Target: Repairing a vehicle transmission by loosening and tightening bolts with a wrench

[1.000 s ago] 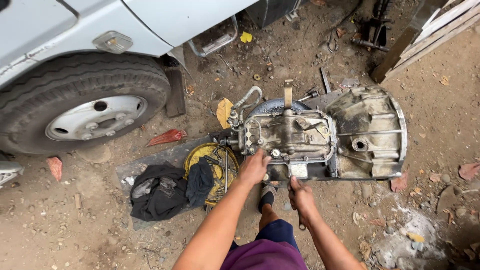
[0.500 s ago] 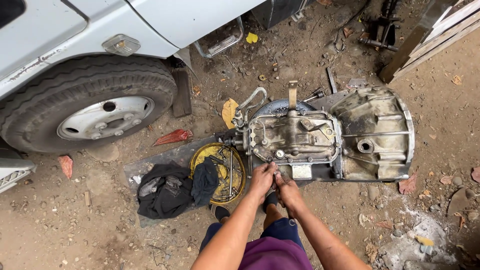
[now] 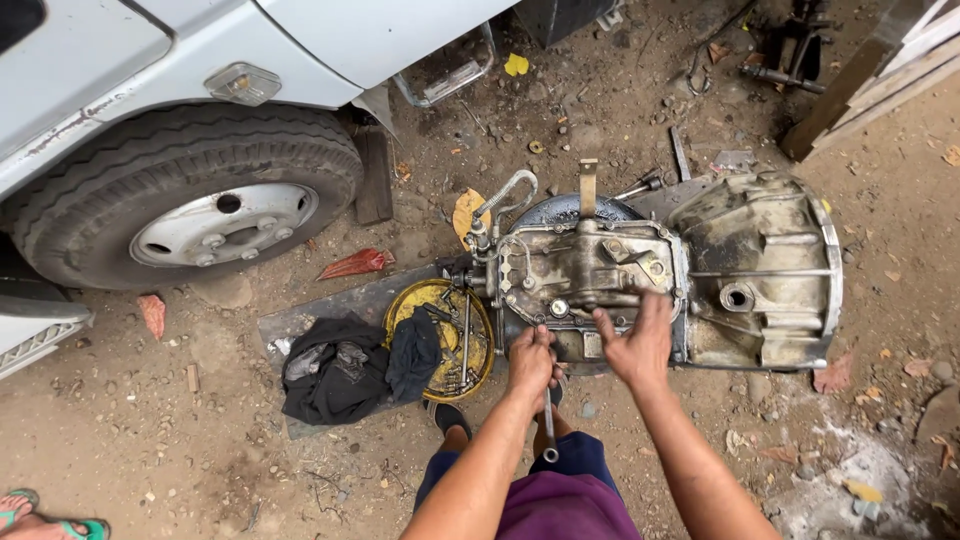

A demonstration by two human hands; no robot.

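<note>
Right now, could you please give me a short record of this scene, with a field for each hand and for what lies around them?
Setting: dirt ground beside a white vehicle's wheel
Main thing: greasy metal gearbox lying on its side
Left hand: closed around a wrench at the gearbox's near edge
Right hand: flat on the gearbox casing, fingers spread
Nearby: yellow round tray holding tools, dark rags on a board

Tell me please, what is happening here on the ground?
A person crouches over a gearbox lying on the dirt beside a truck wheel. The left hand grips a wrench at the gearbox's near edge. The right hand rests open on the casing. A yellow tray with tools and dark rags lie nearby.
</note>
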